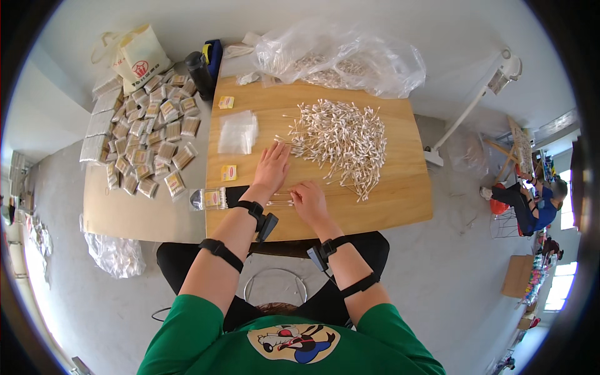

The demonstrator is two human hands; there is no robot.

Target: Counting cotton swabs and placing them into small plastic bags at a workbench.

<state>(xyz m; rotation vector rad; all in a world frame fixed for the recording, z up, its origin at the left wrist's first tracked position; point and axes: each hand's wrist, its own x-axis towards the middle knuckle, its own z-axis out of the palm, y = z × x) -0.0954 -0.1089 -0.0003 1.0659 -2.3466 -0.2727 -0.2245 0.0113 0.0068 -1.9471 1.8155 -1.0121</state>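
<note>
A loose heap of cotton swabs point(340, 139) with wooden sticks lies on the wooden table point(400, 194). My left hand point(272, 167) lies flat on the table with fingers spread, its fingertips at the heap's left edge. My right hand point(308, 200) is curled over a small row of swabs point(279, 200) near the table's front edge. A stack of small clear bags point(237, 132) sits left of the heap. A filled swab packet point(209, 199) lies at the table's front left corner.
Several filled swab packets point(150, 137) cover a lower board on the left. A large clear plastic bag point(340, 57) of swabs sits at the table's far edge. Two small yellow labels point(229, 172) lie on the table. Another person point(531, 203) sits far right.
</note>
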